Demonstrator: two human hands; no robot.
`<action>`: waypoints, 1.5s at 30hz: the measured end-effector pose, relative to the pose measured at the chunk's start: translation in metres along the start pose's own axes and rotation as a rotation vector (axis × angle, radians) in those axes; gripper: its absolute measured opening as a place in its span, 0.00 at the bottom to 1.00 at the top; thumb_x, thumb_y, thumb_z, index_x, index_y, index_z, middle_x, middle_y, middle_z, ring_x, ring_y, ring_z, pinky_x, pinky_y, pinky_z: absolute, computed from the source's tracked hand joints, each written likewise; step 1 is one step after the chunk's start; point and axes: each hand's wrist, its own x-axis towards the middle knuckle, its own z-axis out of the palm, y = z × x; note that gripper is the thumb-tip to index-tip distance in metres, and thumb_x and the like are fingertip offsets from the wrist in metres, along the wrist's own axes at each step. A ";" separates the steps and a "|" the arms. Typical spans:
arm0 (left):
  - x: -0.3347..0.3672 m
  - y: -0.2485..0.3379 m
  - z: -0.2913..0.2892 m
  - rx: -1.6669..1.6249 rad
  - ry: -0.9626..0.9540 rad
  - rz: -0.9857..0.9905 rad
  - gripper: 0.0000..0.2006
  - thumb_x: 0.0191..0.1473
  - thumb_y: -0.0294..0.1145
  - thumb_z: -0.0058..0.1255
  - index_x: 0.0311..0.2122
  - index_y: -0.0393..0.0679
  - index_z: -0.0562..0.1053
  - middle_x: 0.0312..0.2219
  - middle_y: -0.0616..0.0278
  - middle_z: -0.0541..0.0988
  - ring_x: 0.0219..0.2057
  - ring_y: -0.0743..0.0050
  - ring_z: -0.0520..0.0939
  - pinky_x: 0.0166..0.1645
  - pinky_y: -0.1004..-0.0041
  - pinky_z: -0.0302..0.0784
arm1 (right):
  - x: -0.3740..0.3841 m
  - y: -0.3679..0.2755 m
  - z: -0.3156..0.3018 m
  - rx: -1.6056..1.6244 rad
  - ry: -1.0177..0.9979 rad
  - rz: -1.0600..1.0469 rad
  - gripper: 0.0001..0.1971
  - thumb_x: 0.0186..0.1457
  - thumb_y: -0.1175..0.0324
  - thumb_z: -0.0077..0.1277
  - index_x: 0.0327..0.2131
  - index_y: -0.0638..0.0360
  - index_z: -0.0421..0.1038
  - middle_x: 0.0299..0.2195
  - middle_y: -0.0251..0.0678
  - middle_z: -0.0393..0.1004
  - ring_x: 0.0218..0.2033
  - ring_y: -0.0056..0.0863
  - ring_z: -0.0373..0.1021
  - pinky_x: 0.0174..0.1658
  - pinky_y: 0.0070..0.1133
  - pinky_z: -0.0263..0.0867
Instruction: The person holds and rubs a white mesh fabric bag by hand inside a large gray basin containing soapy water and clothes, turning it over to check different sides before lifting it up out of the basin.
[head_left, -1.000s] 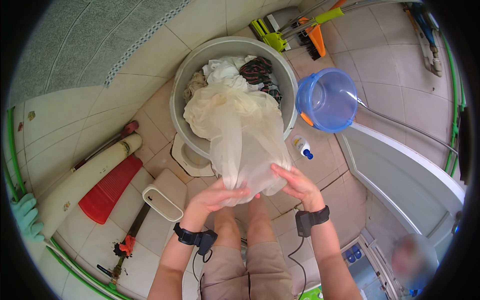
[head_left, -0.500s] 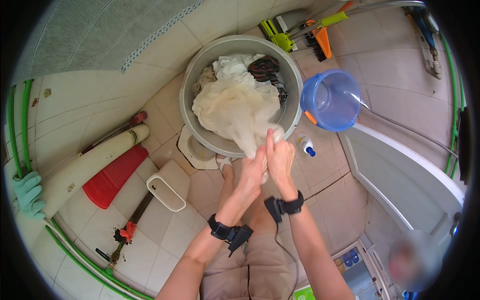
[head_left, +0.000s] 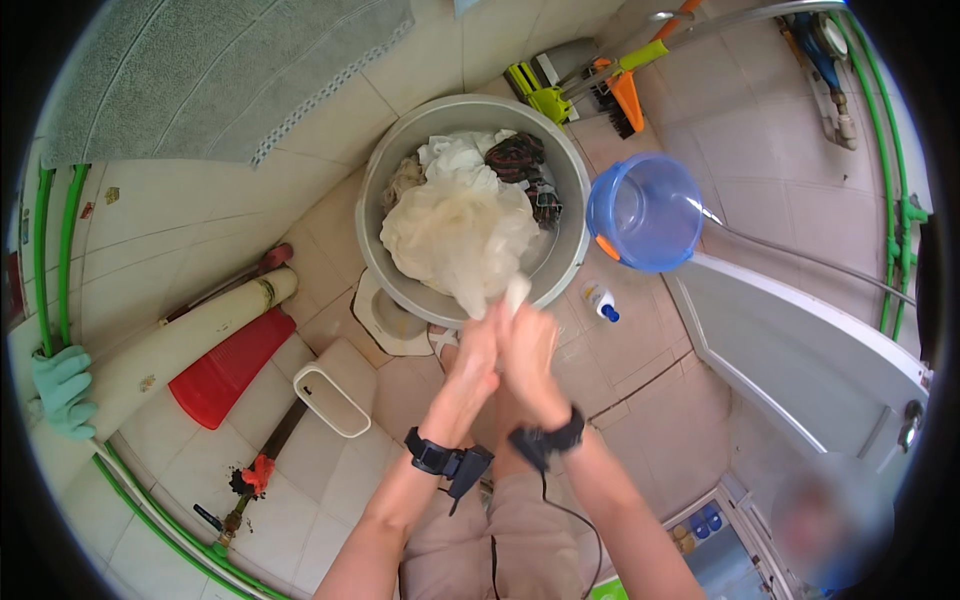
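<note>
A cream, sheer wet-looking cloth (head_left: 455,225) is heaped in a round grey basin (head_left: 375,200). Its near end rises over the basin's front rim into both my hands. My left hand (head_left: 472,350) is closed around that end. Right beside it, my right hand (head_left: 530,350) also grips the cloth, and a pale bit pokes up above the fingers. Behind the cream cloth lie a white cloth (head_left: 462,152) and a dark striped cloth (head_left: 515,157). Black straps with small devices circle both wrists.
A blue bucket (head_left: 660,215) with a hose in it stands right of the basin. Close by is a white bottle with a blue cap (head_left: 600,300). Left are a squat toilet (head_left: 395,325), a white bin (head_left: 335,395) and a red washboard-like piece (head_left: 235,365). A white door (head_left: 800,350) stands at right.
My hands have drawn down and slightly left, still gripping the cloth. The cloth's end is now bunched more tightly between them. The whole view has shifted a little.
</note>
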 end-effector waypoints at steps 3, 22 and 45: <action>-0.019 0.012 0.026 -0.081 0.098 0.001 0.13 0.58 0.39 0.43 0.34 0.39 0.71 0.23 0.67 0.73 0.24 0.79 0.73 0.27 0.76 0.69 | 0.010 0.000 -0.005 -0.028 0.005 0.023 0.16 0.51 0.60 0.47 0.21 0.65 0.71 0.15 0.55 0.67 0.19 0.51 0.69 0.25 0.39 0.64; -0.036 0.049 0.001 -0.101 -0.053 0.127 0.10 0.56 0.35 0.43 0.30 0.40 0.71 0.21 0.68 0.71 0.21 0.80 0.71 0.24 0.77 0.66 | -0.029 -0.064 -0.022 0.040 0.042 -0.033 0.16 0.53 0.61 0.45 0.22 0.65 0.70 0.17 0.54 0.68 0.22 0.52 0.69 0.25 0.38 0.64; -0.040 0.009 0.057 -0.002 0.098 0.143 0.09 0.57 0.34 0.42 0.35 0.41 0.71 0.28 0.64 0.74 0.29 0.77 0.76 0.30 0.72 0.73 | 0.025 -0.011 -0.058 0.055 -0.065 -0.011 0.14 0.52 0.60 0.46 0.25 0.63 0.70 0.19 0.53 0.70 0.24 0.52 0.70 0.27 0.40 0.65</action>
